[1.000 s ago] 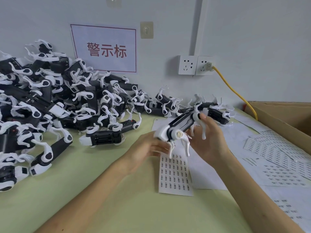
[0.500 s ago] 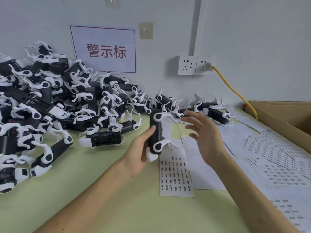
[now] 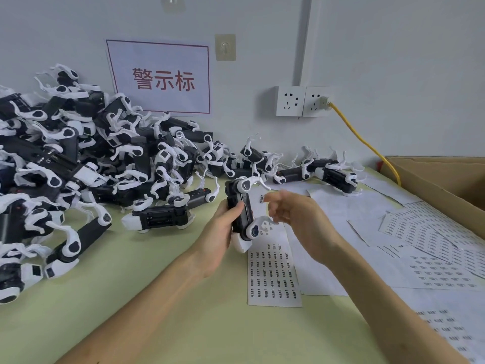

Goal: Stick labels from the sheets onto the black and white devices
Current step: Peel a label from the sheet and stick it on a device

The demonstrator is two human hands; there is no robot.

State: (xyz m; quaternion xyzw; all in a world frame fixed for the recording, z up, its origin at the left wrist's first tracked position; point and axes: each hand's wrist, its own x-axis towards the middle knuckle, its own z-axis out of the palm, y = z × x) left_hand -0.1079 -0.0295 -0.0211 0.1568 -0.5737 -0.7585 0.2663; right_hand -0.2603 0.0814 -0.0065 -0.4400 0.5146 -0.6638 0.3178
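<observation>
Both forearms are cut off by the bottom edge, and the right one runs out at the lower right corner. The left hand point(image 3: 220, 232) is clenched round a black and white device point(image 3: 240, 208), held upright above the table point(image 3: 157, 324). Its thumb lies across the black body and its palm hides the device's far side. Just right of that grasp the right hand point(image 3: 301, 222) hovers apart from the device. Its fingers are loosely bent and grip nothing that shows, though the fingertips point(image 3: 270, 206) are blurred. Under and behind the grasp lies a label sheet point(image 3: 273, 274), its upper rows covered by the device's white lower end and its print too small to read. More label sheets point(image 3: 433, 232) spread to the right, partly overlapping, up to a cardboard box point(image 3: 446, 177) cut by the frame edge. Left of the grasp a single device point(image 3: 160, 216) lies flat. Beyond it rises a tangled pile of devices point(image 3: 78, 158), where single units are hard to tell apart. On the wall behind hang a sign point(image 3: 160, 77) and sockets point(image 3: 301, 101) with a yellow cable point(image 3: 367, 143) plugged in.
</observation>
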